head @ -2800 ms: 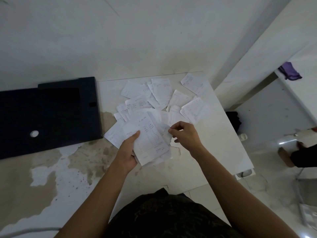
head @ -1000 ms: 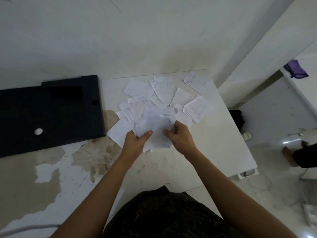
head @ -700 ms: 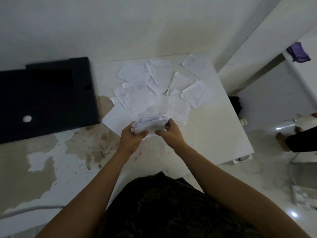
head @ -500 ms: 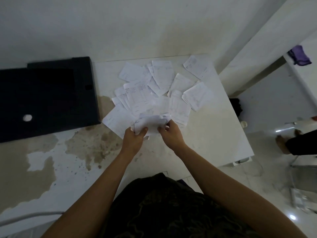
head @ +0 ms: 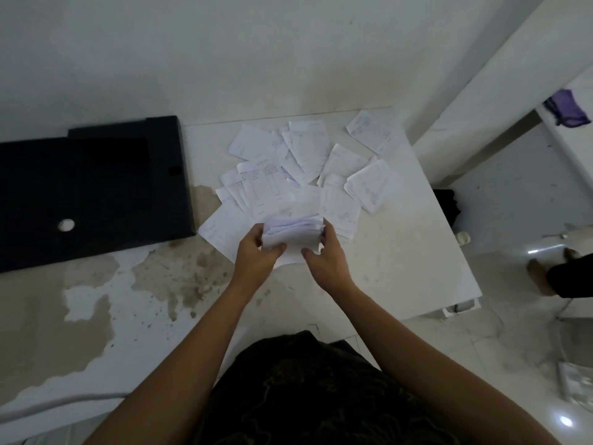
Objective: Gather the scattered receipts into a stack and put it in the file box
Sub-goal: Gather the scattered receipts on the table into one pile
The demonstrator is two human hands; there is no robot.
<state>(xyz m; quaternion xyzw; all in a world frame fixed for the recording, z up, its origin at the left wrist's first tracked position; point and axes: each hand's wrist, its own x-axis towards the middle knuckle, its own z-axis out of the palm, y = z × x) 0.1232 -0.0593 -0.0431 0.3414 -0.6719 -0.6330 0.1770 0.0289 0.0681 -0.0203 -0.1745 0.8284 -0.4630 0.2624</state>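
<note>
Between both hands stands a small stack of white receipts [head: 292, 233], held on edge just above the white table [head: 414, 252]. My left hand [head: 256, 255] grips the stack's left side and my right hand [head: 324, 255] grips its right side. Beyond the stack, several loose receipts [head: 305, 165] lie fanned across the table, one apart at the far right corner [head: 367, 131]. The black file box [head: 90, 187] lies at the left, its lid flat with a small round hole.
The table's left part has a stained, peeling surface [head: 167, 277]. A wall runs behind the table. To the right the floor drops away past the table's edge, where another person's foot [head: 539, 277] shows. A purple cloth [head: 566, 107] lies at the far right.
Earlier my left hand held a fanned bunch while my right added a receipt. Both hands have since closed on the bunch and squared it into a tighter stack held on edge.
</note>
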